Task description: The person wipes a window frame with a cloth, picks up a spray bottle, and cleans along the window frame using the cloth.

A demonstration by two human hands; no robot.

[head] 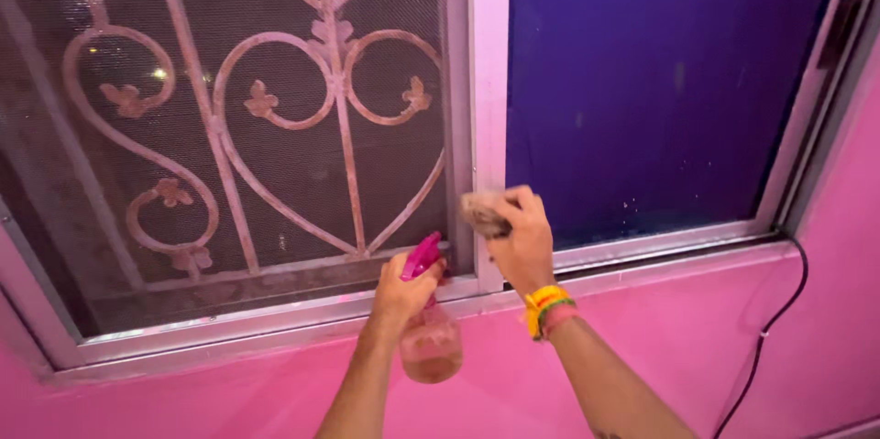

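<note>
Nearest, the left hand (401, 290) is wrapped around the neck of one spray bottle (429, 329) with a pink trigger, held against the pink wall (660, 338) just below the window frame (489, 82). Just right and farther, the right hand (522, 242), three bands (546, 309) at its wrist, clutches one brownish sponge (483, 214) against the frame's upright bar. One black cable (775, 320) hangs at right. Beyond, one scrolled grille (335, 100) backs the left pane.
</note>
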